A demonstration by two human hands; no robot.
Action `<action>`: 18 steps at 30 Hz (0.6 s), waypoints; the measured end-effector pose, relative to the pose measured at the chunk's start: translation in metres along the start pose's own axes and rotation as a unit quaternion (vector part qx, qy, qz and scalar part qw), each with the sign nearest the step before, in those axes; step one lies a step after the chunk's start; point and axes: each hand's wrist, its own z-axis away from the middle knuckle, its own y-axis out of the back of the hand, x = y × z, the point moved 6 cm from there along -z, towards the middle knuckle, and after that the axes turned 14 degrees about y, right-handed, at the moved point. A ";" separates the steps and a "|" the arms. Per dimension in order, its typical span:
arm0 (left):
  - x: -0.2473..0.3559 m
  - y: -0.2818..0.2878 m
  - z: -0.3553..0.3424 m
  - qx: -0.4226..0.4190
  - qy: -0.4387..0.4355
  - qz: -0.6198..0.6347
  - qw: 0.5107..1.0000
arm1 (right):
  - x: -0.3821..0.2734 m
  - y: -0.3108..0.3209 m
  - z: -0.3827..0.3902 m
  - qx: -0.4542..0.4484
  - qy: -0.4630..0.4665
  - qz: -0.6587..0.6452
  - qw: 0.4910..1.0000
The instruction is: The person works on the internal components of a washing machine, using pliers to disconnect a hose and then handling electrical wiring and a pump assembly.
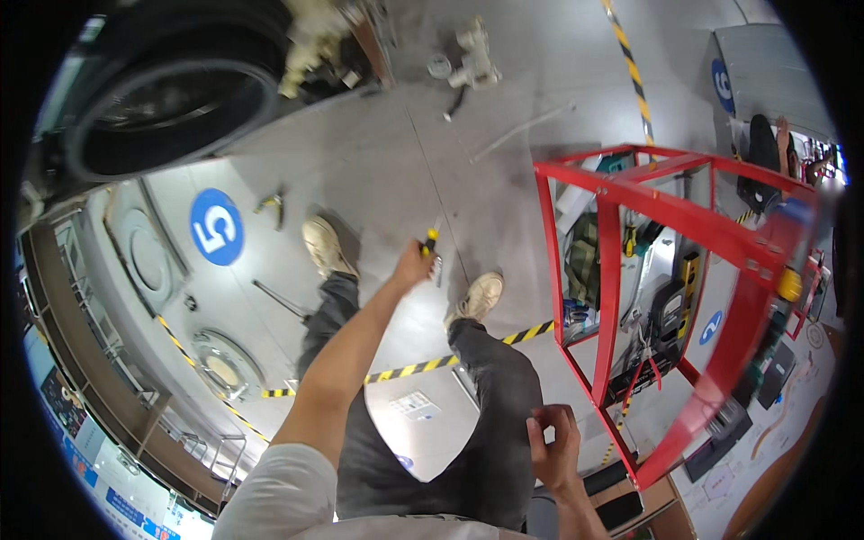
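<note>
My left hand (pixel 414 266) reaches down over the floor between my shoes, closed around a screwdriver (pixel 431 238) with a yellow and black handle. Its thin shaft points away from me. Beside those fingers is a small silvery piece (pixel 438 272); whether it is held or lies on the floor I cannot tell. My right hand (pixel 556 445) hangs by my right thigh, thumb and loosely curled fingers apart, with nothing seen in it. Left of my left shoe, pliers (pixel 273 209) with yellow and dark handles lie on the floor.
A front-loading washing machine (pixel 171 112) stands far left. A red metal frame rack (pixel 612 297) holding tools is at right. On the floor lie a pale plastic part (pixel 475 58), a round door ring (pixel 223 364), and a dark rod (pixel 281 300). Another person (pixel 765 166) is far right.
</note>
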 end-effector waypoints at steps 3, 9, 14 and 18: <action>0.030 0.041 0.154 -0.077 -0.096 0.006 0.992 | -0.079 0.018 -0.011 -0.036 0.047 -0.019 0.998; 0.075 0.165 0.467 -0.144 -0.213 -0.096 0.962 | -0.218 0.033 -0.017 -0.006 -0.092 -0.212 0.973; 0.104 0.249 0.603 -0.080 -0.256 -0.208 0.941 | -0.343 0.030 -0.024 -0.034 -0.038 -0.388 0.920; 0.148 0.288 0.638 -0.001 -0.278 -0.293 0.915 | -0.412 0.021 -0.048 -0.044 -0.008 -0.392 0.919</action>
